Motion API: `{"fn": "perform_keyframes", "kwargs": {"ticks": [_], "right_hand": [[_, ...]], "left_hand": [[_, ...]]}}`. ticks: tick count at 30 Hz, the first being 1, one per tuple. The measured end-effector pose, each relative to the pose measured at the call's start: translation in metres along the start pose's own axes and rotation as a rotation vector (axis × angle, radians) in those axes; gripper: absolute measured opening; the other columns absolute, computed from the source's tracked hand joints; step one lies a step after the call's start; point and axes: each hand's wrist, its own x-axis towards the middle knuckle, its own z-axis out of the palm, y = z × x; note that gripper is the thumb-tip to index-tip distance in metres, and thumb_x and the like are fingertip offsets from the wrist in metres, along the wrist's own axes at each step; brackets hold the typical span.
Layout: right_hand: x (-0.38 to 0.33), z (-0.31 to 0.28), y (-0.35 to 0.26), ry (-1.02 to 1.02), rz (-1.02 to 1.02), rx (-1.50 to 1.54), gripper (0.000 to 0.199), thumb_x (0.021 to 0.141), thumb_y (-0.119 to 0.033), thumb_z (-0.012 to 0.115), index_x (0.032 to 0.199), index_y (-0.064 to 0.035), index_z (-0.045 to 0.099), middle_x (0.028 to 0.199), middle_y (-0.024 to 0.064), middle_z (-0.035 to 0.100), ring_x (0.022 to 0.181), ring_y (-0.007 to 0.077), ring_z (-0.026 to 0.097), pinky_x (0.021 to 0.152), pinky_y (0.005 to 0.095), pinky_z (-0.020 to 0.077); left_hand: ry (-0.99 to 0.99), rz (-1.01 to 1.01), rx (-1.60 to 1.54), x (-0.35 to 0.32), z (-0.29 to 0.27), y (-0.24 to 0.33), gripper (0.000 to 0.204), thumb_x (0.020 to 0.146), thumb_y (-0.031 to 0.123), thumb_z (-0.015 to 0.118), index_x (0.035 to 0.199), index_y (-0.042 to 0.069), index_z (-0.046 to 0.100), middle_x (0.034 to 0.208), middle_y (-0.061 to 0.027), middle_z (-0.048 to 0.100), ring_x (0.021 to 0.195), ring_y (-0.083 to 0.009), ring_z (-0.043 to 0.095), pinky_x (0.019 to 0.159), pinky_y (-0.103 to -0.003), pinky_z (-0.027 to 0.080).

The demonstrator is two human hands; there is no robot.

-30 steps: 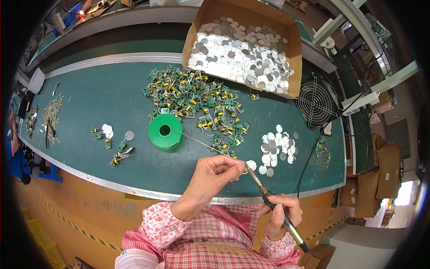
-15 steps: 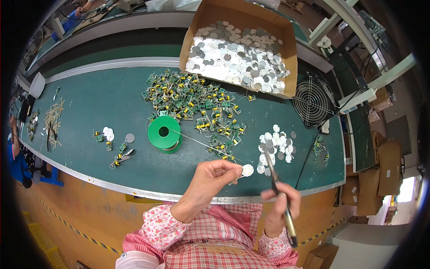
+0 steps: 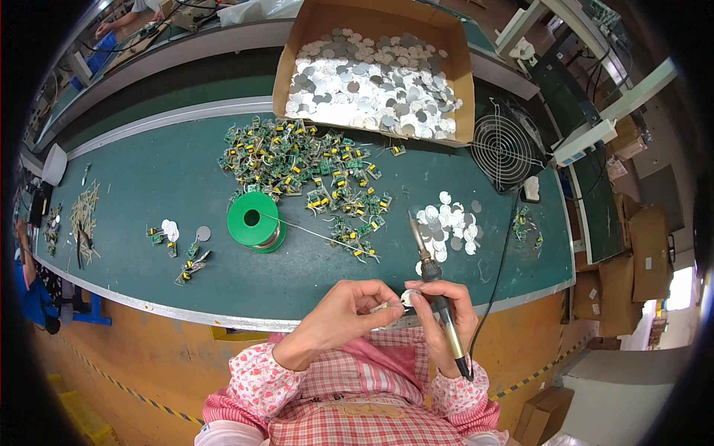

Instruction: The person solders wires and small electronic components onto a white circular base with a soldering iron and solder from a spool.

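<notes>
In front of my body, my left hand (image 3: pixel 343 311) is closed in a pinch on a small pale part, mostly hidden by the fingers. A round white disc (image 3: pixel 407 298) sits at its tip; whether the two are joined I cannot tell. My right hand (image 3: pixel 450 316) grips a soldering iron (image 3: pixel 444 311) across the palm, tip pointing up and away, while its thumb and forefinger touch the disc. Left of centre stands a green spool of solder wire (image 3: pixel 253 221), its loose wire end stretching right toward small circuit boards (image 3: pixel 290 156) heaped behind it.
Loose white and grey discs (image 3: pixel 450 223) lie right of the iron. A cardboard box (image 3: pixel 465 89) of discs stands at the back, beside a black fan (image 3: pixel 507 149). The iron's cord (image 3: pixel 500 286) crosses the bench's right side. Few boards (image 3: pixel 192 267) and thin sticks (image 3: pixel 85 219) lie left.
My right hand has come left to meet my left hand, and its fingers now touch the disc. The iron has swung with it, its tip now left of the loose discs.
</notes>
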Motion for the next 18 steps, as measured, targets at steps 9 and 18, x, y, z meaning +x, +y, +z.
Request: {"fn": "perform_keyframes", "kwargs": {"ticks": [9, 18], "right_hand": [[0.004, -0.008, 0.0063, -0.095, -0.1, -0.089, 0.022, 0.078, 0.007, 0.066, 0.096, -0.0033, 0.059, 0.091, 0.0118, 0.069, 0.078, 0.0167, 0.066, 0.069, 0.0262, 0.0504], [0.0055, -0.0115, 0.009, -0.145, -0.151, -0.128, 0.024, 0.077, 0.008, 0.067, 0.096, -0.004, 0.06, 0.091, 0.0094, 0.07, 0.076, 0.0176, 0.065, 0.067, 0.0271, 0.0505]], "left_hand": [[0.065, 0.027, 0.182, 0.0002, -0.0022, 0.004, 0.011, 0.083, 0.011, 0.067, 0.085, 0.0, 0.064, 0.073, 0.0009, 0.063, 0.065, -0.0012, 0.052, 0.057, -0.02, 0.041], [0.097, 0.065, 0.337, -0.0002, -0.0007, 0.0026, 0.01, 0.081, 0.006, 0.067, 0.087, -0.001, 0.065, 0.085, -0.0023, 0.065, 0.083, -0.0066, 0.059, 0.075, -0.023, 0.048]]}}
